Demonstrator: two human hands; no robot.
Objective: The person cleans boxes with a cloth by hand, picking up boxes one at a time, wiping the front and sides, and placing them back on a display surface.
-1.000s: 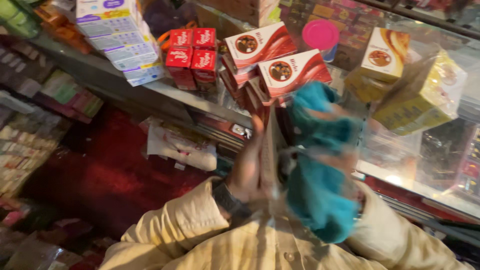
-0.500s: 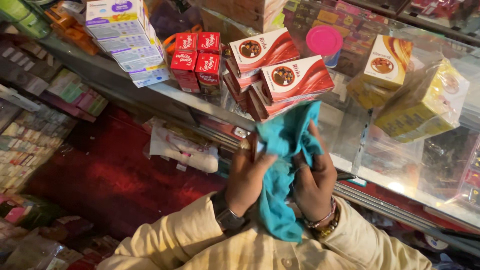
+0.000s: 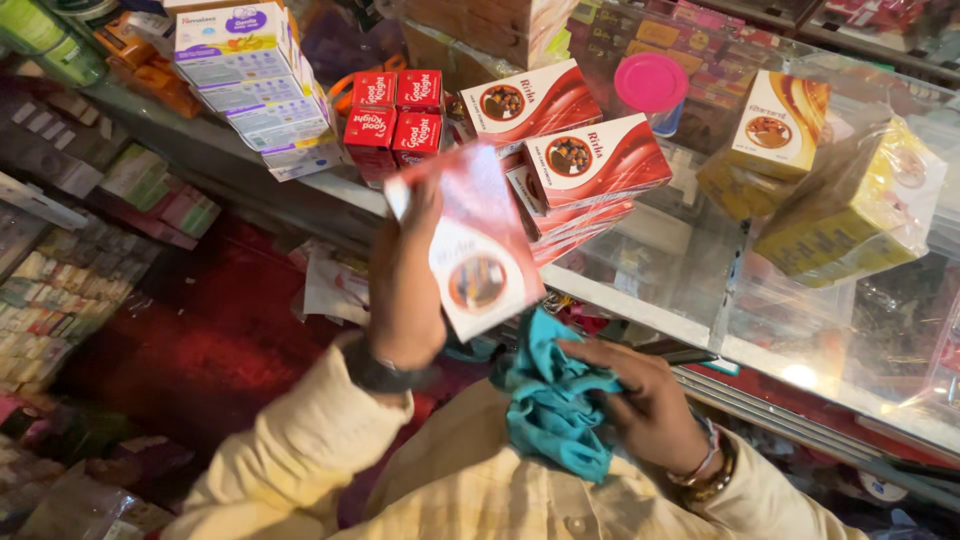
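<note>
We see the left hand (image 3: 405, 300) gripping a flat red-and-white box (image 3: 478, 250), raised just before the stacked boxes (image 3: 570, 165) on the glass surface (image 3: 660, 235); below, the right hand (image 3: 650, 400) clutches a teal cloth (image 3: 550, 405).

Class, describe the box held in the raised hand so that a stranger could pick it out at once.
Start at the glass counter with its stack of red-and-white boxes. In front of that stack, the left hand lifts a flat red-and-white box. Unlike its lookalikes, it is off the glass, tilted and blurred.
</note>
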